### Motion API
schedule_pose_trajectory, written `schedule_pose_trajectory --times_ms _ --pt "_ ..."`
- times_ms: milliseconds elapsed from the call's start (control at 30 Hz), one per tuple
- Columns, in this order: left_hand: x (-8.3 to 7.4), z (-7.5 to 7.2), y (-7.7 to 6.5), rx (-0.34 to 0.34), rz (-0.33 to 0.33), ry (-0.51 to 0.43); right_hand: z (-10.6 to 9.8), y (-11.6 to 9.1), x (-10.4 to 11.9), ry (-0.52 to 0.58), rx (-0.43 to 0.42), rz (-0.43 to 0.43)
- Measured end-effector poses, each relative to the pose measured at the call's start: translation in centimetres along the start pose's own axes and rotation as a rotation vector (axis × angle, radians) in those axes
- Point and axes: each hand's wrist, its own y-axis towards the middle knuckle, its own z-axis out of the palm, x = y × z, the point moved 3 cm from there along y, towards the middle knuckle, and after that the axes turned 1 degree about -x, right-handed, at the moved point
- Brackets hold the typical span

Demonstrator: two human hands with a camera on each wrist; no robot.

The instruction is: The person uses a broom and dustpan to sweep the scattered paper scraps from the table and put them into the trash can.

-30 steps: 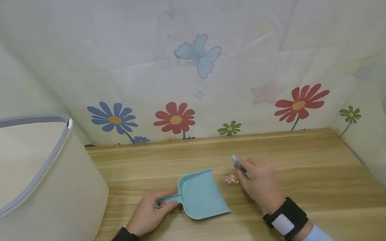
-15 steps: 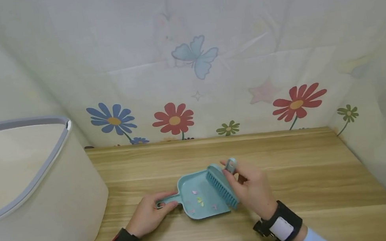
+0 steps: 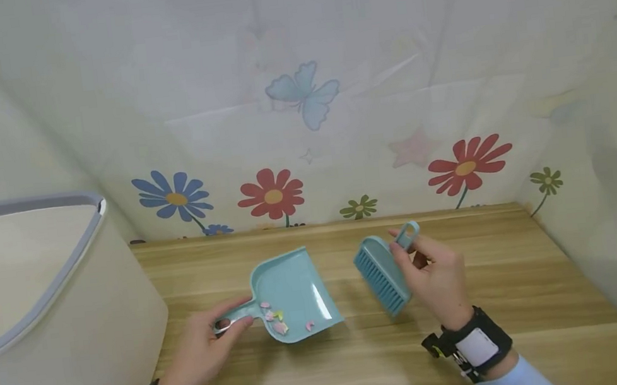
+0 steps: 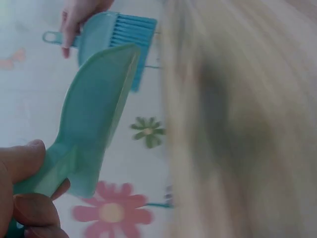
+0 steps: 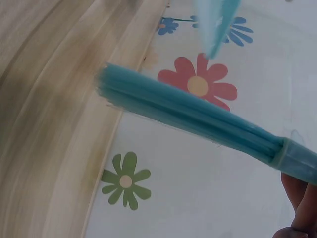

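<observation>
My left hand (image 3: pixel 203 347) grips the short handle of a light blue dustpan (image 3: pixel 290 286), tilted above the table with its handle end lower. Several pink and yellow-green scraps (image 3: pixel 277 320) lie in the pan, mostly gathered near the handle. To the right, my right hand (image 3: pixel 438 273) pinches the looped handle of a matching hand brush (image 3: pixel 383 270), its bristles toward the dustpan and apart from it. In the left wrist view the dustpan (image 4: pixel 94 109) appears from the side, raised off the wood. The right wrist view shows the brush bristles (image 5: pixel 183 106) held up too.
A large cream bin (image 3: pixel 88 319) with a grey-blue rim stands at the left of the wooden table (image 3: pixel 474 339). A pale cloth (image 3: pixel 207 102) printed with flowers and a butterfly hangs behind the table and along its sides.
The brush swept the scraps from the table into the dustpan, then moved away to the right. The dustpan has lifted and shifted left, and the scraps have slid toward its handle.
</observation>
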Motion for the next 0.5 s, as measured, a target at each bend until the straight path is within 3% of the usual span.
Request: schedule_pose_trajectory --times_ms 133,233,400,500 --pt "-3.2 -3.7 -1.6 -0.228 0.152 0.172 -0.7 0.1 -0.4 -0.014 0.002 0.013" --pt "-5.6 -6.5 -2.8 -0.393 0.258 0.249 -1.4 -0.2 -0.8 -0.029 0.010 0.014" --pt "-8.8 -10.9 -4.6 -0.627 0.350 0.344 -3.1 -1.4 -1.9 -0.055 0.014 0.037" --pt "-9.8 -13.1 -5.3 -0.708 0.368 0.317 -4.7 -2.5 -2.7 -0.057 0.000 0.106"
